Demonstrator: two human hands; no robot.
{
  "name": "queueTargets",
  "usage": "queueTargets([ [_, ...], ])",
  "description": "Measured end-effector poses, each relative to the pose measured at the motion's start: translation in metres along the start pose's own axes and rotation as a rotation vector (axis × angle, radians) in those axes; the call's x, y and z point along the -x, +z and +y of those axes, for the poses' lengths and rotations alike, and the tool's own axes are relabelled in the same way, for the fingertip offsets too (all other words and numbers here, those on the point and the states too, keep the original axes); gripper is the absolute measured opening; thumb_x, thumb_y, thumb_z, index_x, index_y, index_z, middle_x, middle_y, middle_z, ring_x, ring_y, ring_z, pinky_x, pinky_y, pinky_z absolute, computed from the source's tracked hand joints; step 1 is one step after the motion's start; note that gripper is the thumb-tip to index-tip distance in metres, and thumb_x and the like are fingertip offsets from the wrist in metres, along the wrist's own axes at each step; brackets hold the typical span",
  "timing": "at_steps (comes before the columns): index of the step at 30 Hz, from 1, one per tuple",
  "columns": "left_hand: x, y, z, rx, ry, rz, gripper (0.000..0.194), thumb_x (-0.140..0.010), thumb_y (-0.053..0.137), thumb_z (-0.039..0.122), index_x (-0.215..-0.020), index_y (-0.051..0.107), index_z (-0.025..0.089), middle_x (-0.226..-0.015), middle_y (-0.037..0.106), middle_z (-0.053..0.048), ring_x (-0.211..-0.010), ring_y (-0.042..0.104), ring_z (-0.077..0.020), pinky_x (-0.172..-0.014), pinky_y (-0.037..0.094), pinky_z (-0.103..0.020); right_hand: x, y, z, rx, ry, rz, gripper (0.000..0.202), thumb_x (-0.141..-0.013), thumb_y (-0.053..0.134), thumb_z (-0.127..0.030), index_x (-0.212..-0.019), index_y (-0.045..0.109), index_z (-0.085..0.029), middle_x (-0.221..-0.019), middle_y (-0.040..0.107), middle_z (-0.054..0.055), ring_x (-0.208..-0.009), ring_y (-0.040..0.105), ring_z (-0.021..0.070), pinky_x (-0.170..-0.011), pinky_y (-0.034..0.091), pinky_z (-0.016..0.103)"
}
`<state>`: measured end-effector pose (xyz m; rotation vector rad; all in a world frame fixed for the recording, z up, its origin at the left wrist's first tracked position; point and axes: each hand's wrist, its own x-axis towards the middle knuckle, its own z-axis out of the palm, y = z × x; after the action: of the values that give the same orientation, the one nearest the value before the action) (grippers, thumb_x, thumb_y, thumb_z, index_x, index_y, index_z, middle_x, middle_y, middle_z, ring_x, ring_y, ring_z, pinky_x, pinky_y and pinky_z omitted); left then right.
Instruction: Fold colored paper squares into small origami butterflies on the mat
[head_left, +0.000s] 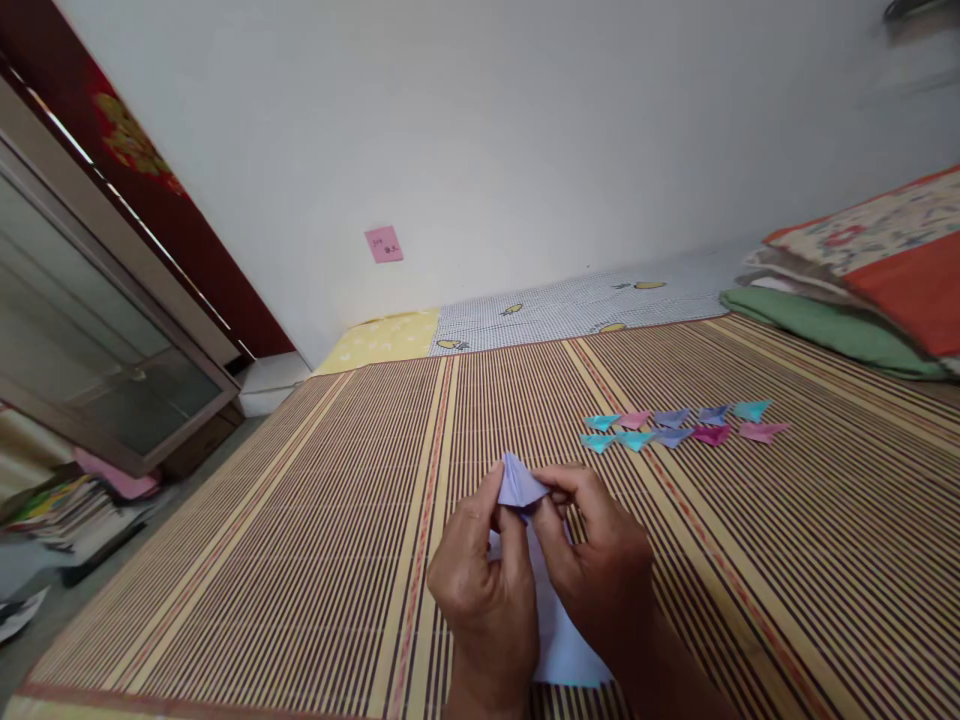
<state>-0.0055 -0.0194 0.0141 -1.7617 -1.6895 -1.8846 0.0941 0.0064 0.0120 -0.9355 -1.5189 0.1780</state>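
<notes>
Between my two hands is a small folded piece of lilac paper (520, 484), raised above the mat with its point facing away from me. My left hand (487, 575) pinches its left side between thumb and fingers. On the right side, my right hand (600, 555) grips the same paper with thumb and fingertips. Beneath my hands lies a pale lilac sheet (566, 640), partly hidden by them. Farther off to the right, two rows of small folded paper shapes (636, 440) in turquoise, pink, lilac and magenta rest on the mat.
A striped bamboo mat (315, 520) covers the bed. At the back right sits a stack of folded bedding (862, 310). A pink note (384, 244) is stuck on the white wall (480, 140). Books (64, 515) lie low at the left, by a glass-paned door (97, 310).
</notes>
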Motion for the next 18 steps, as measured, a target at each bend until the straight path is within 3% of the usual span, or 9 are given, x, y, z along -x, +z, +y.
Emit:
queueTargets([
  [6,-0.003,0.001,0.007,0.147,-0.066,-0.021,0.034,-0.09,0.063,0.009,-0.113,0.077,0.03,-0.095,0.077,-0.002,-0.087,0.072,-0.0187,-0.079,0.057,-0.03,-0.003,-0.003,0.001,-0.125,0.026,0.021,0.025,-0.095,0.051,-0.009,-0.106,0.065,-0.026,-0.093,0.073,0.003,-0.085,0.072,0.0194,-0.072,0.056,0.03],
  [12,-0.006,-0.002,0.007,0.363,-0.312,-0.068,0.027,-0.088,0.062,0.013,-0.1,0.08,0.028,-0.1,0.077,-0.002,-0.093,0.072,-0.0184,-0.082,0.057,-0.028,-0.009,-0.008,0.0,-0.274,0.095,-0.052,0.026,-0.092,0.048,-0.005,-0.097,0.066,-0.024,-0.091,0.067,0.002,-0.086,0.067,0.0174,-0.074,0.053,0.029],
  [18,-0.01,-0.004,0.005,0.446,-0.535,-0.125,0.013,-0.086,0.07,0.026,-0.095,0.077,0.02,-0.09,0.076,-0.005,-0.081,0.071,-0.0177,-0.074,0.057,-0.027,-0.012,-0.009,0.011,-0.276,0.012,-0.15,0.024,-0.09,0.049,-0.007,-0.095,0.066,-0.023,-0.094,0.067,0.004,-0.093,0.066,0.0205,-0.079,0.052,0.034],
])
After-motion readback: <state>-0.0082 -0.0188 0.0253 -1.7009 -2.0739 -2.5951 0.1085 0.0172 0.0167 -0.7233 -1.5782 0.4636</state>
